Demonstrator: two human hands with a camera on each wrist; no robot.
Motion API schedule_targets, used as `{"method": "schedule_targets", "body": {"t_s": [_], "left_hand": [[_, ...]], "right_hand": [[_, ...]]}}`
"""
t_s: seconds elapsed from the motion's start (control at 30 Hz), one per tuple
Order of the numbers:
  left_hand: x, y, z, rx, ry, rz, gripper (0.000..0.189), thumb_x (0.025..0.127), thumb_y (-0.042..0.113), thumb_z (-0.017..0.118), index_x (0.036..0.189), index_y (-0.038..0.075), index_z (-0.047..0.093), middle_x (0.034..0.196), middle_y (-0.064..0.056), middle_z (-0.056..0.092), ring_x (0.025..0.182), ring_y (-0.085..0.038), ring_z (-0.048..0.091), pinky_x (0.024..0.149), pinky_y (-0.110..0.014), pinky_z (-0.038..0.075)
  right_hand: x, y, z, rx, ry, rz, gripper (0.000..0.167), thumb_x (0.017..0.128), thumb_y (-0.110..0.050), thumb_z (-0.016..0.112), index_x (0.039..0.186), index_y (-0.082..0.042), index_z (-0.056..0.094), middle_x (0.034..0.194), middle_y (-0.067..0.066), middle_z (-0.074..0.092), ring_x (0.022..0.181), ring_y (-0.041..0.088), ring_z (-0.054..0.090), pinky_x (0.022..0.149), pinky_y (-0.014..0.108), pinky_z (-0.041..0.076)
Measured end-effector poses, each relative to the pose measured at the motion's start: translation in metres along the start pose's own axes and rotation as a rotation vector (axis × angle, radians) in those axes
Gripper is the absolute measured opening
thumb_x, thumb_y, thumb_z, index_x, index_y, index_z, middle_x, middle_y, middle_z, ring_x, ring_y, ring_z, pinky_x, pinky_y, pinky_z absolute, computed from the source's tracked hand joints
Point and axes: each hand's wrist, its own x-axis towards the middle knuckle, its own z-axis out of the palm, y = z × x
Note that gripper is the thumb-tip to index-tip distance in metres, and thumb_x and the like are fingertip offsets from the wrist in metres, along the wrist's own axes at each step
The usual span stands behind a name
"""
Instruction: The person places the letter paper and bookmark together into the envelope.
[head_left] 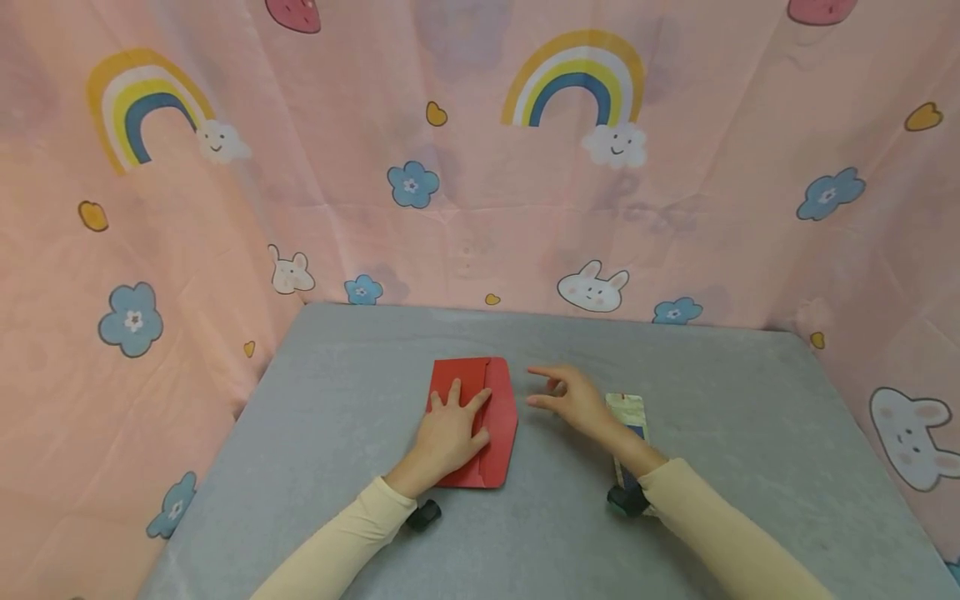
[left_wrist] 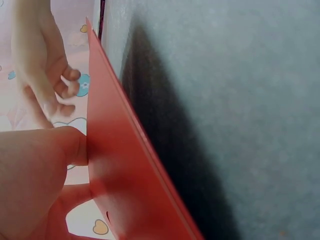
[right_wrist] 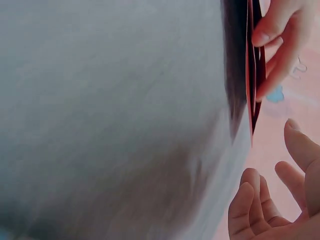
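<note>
- On the front of a red envelope (head_left: pixel 501 417), the left hand (head_left: pixel 446 433) lies with its fingers spread and fairly straight, pressing the paper from above.
- Just right of the envelope, apart from it, the right hand (head_left: pixel 573 400) holds nothing; its thumb and forefinger reach toward the envelope with a gap between them, the other fingers loosely bent.
- Between and under the hands, the envelope sits near the middle of the desk (head_left: pixel 360 375), its long side running away from the person and its flap folded out to the right. Both wrist views show dark shadow along its edge.
- Under the right forearm lies a pale narrow item (head_left: pixel 626 408) with a dark blue patch, partly covered; what it is, I cannot tell.
- At each wrist sits a small black device, just below a cream sleeve (head_left: pixel 727 525).
- Beneath everything, the desk is grey and faintly mottled.
- Behind and to both sides hangs a pink curtain (head_left: pixel 487 217) printed with rainbows, clouds, blue flowers, rabbits, strawberries and yellow hearts.
</note>
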Motion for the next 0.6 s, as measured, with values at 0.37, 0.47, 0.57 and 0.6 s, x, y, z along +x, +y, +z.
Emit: {"method": "schedule_targets", "body": {"t_s": [0.37, 0.47, 0.57, 0.6], "left_hand": [[-0.001, -0.001, 0.002, -0.009, 0.013, 0.005, 0.062, 0.089, 0.035, 0.063, 0.148, 0.028, 0.046, 0.153, -0.025, 0.041, 0.129, -0.060, 0.046, 0.046, -0.028, 0.047], [-0.001, -0.001, 0.002, -0.001, 0.015, 0.005, 0.063, 0.089, 0.036, 0.063, 0.149, 0.028, 0.045, 0.153, -0.025, 0.041, 0.129, -0.059, 0.047, 0.047, -0.029, 0.049], [-0.001, -0.001, 0.001, -0.003, 0.014, 0.007, 0.063, 0.089, 0.036, 0.063, 0.149, 0.028, 0.045, 0.153, -0.025, 0.041, 0.129, -0.059, 0.047, 0.050, -0.031, 0.052], [-0.001, -0.001, 0.001, -0.004, 0.014, 0.008, 0.063, 0.089, 0.036, 0.063, 0.149, 0.028, 0.045, 0.153, -0.025, 0.041, 0.129, -0.059, 0.047, 0.050, -0.031, 0.052]], "right_hand": [[-0.039, 0.035, -0.037, -0.079, 0.075, 0.009, 0.052, 0.085, -0.028, 0.076, 0.133, -0.014, 0.063, 0.103, 0.016, 0.061, 0.076, 0.016, 0.054, 0.064, 0.026, 0.046], [-0.048, 0.045, -0.044, -0.071, 0.082, 0.040, 0.053, 0.086, -0.030, 0.075, 0.134, -0.012, 0.063, 0.104, 0.017, 0.057, 0.081, 0.019, 0.054, 0.066, 0.028, 0.046], [-0.057, 0.052, -0.051, -0.066, 0.090, 0.079, 0.053, 0.088, -0.032, 0.074, 0.136, -0.013, 0.061, 0.107, 0.016, 0.054, 0.090, 0.024, 0.056, 0.074, 0.036, 0.049], [-0.060, 0.055, -0.053, -0.068, 0.097, 0.087, 0.053, 0.088, -0.032, 0.073, 0.136, -0.013, 0.061, 0.108, 0.016, 0.053, 0.094, 0.026, 0.056, 0.077, 0.040, 0.051]]}}
